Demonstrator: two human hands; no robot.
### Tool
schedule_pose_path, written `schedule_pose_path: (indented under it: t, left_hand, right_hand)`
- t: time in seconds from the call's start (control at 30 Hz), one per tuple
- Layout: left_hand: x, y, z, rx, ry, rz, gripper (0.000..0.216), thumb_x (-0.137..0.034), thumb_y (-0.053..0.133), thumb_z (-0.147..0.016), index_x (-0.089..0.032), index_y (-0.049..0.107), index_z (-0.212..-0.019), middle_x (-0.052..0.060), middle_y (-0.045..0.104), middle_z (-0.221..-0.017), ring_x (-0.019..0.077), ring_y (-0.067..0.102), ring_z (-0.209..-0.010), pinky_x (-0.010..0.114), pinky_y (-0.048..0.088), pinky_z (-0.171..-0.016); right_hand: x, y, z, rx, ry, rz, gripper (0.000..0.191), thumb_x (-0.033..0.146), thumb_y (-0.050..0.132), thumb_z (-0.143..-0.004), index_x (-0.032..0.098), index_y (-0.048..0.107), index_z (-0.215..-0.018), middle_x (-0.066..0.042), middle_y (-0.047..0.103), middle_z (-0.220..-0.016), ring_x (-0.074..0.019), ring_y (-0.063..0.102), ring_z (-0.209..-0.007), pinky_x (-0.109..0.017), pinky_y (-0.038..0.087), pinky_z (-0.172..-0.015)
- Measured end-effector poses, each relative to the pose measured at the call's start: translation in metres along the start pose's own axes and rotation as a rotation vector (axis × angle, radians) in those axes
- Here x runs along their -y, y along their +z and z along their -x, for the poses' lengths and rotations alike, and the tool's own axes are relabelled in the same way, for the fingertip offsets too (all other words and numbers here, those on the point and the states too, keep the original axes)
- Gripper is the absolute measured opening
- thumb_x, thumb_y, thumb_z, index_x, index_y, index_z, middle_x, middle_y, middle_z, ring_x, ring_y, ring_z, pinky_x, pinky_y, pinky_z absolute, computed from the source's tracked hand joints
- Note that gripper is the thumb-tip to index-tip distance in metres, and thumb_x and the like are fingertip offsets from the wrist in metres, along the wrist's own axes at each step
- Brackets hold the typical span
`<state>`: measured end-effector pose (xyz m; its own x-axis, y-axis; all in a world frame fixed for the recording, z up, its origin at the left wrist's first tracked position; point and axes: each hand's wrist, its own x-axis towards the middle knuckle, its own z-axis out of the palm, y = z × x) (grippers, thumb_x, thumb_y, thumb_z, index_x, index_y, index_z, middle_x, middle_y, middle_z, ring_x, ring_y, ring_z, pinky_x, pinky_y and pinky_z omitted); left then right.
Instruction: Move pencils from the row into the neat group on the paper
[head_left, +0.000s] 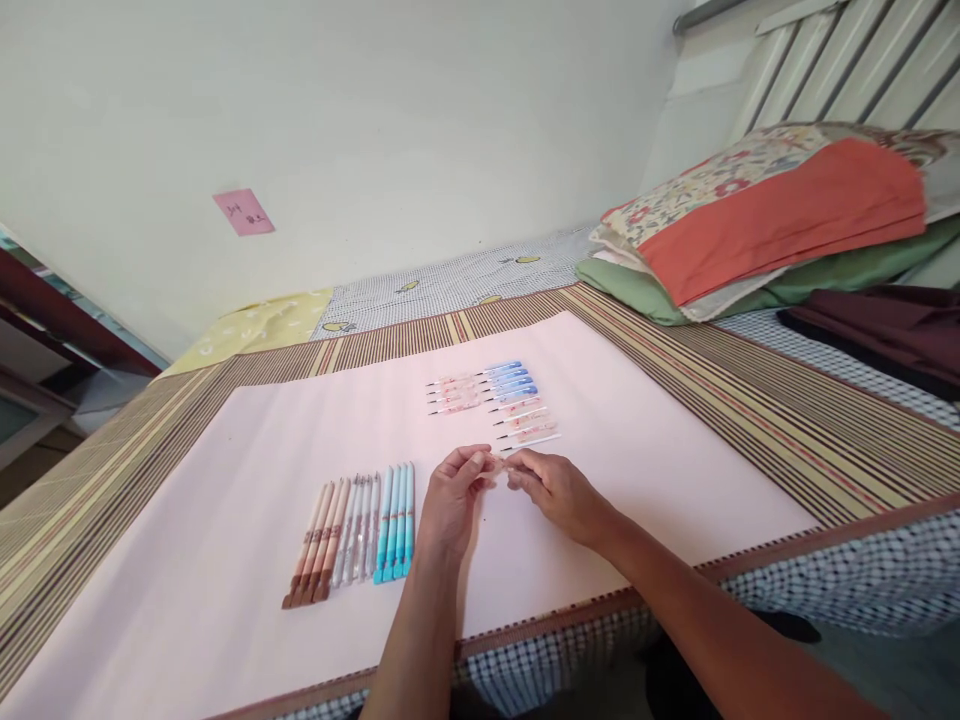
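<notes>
My left hand [456, 488] and my right hand [561, 492] meet over the pink sheet. Between their fingertips is a small translucent pinkish piece [492, 465], partly covered by the fingers; it resembles the patterned pen barrels lying nearby. Just beyond my hands lie several slim refills [525, 421] with dark tips and pink-patterned clear pieces among them. Farther back are pink-patterned pen barrels [454, 393] and several blue pen parts [510, 379]. To the left of my left hand, pens lie side by side: brown-and-peach pens [319, 540], clear whitish pens [357, 528] and turquoise pens [394, 522].
The pink sheet [247, 540] lies on a striped mat [652, 370] over a bed. Folded bedding with an orange-red band [795, 215] is stacked at the back right beside dark cloth [885, 330]. A pink note [244, 212] is on the wall.
</notes>
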<state>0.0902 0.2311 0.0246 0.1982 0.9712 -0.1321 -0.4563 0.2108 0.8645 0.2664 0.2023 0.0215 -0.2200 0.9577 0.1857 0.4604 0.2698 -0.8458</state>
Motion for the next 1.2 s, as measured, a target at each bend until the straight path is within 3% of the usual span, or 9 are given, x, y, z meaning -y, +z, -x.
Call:
schedule_pose_path:
  t: [0.17,0.33,0.63,0.77,0.97,1.2]
  left_hand:
    - [0.002,-0.002,-0.001,-0.064,0.016,-0.102,0.036,-0.038,0.090,-0.063,-0.014,0.078,-0.087,0.004,0.072,-0.077,0.0109,0.059,-0.069,0.021,0.044,-0.064]
    - [0.005,0.000,-0.002,-0.094,0.001,-0.123,0.038,-0.041,0.091,-0.061,-0.013,0.076,-0.082,0.005,0.072,-0.076,0.0108,0.058,-0.066,0.022,0.043,-0.063]
    - [0.009,0.001,-0.003,-0.103,-0.004,-0.147,0.042,-0.045,0.090,-0.059,-0.012,0.071,-0.077,0.005,0.070,-0.072,0.0114,0.059,-0.063,0.023,0.043,-0.059]
    - [0.008,0.001,-0.004,-0.122,0.035,-0.230,0.043,-0.046,0.087,-0.063,-0.012,0.072,-0.084,0.006,0.071,-0.072,0.0124,0.061,-0.063,0.024,0.044,-0.058]
    - [0.003,-0.001,-0.005,-0.196,-0.004,-0.170,0.052,-0.046,0.087,-0.059,-0.012,0.069,-0.094,0.005,0.070,-0.071,0.0134,0.062,-0.059,0.024,0.042,-0.053]
    - [0.003,-0.004,-0.004,-0.192,-0.031,-0.150,0.050,-0.044,0.087,-0.058,-0.011,0.069,-0.092,0.004,0.069,-0.072,0.0123,0.061,-0.059,0.023,0.041,-0.052]
  right_hand:
    - [0.000,-0.003,0.001,0.018,0.000,0.040,0.019,0.031,0.049,-0.099,0.022,0.065,-0.102,-0.003,0.073,-0.089,-0.0187,0.065,-0.081,-0.028,0.043,-0.072]
    - [-0.006,-0.001,0.001,-0.065,0.011,0.088,0.013,0.029,0.055,-0.097,0.024,0.060,-0.107,-0.004,0.073,-0.100,-0.0204,0.067,-0.092,-0.031,0.046,-0.078]
    - [-0.014,0.004,-0.003,-0.226,-0.209,0.358,0.006,0.016,0.062,-0.092,0.022,0.063,-0.094,-0.004,0.068,-0.090,-0.0221,0.060,-0.087,-0.034,0.045,-0.079]
    - [-0.017,-0.012,-0.005,-0.268,-0.253,0.471,0.006,0.018,0.060,-0.094,0.021,0.065,-0.092,-0.007,0.069,-0.090,-0.0252,0.056,-0.089,-0.038,0.045,-0.081]
    - [-0.043,-0.054,-0.004,-0.354,-0.065,0.496,0.011,0.015,0.062,-0.089,0.021,0.069,-0.095,-0.007,0.065,-0.097,-0.0248,0.058,-0.096,-0.036,0.048,-0.083]
    - [-0.047,-0.048,-0.004,-0.211,0.005,0.542,0.015,0.011,0.059,-0.088,0.021,0.070,-0.092,-0.005,0.063,-0.095,-0.0216,0.059,-0.092,-0.033,0.047,-0.081]
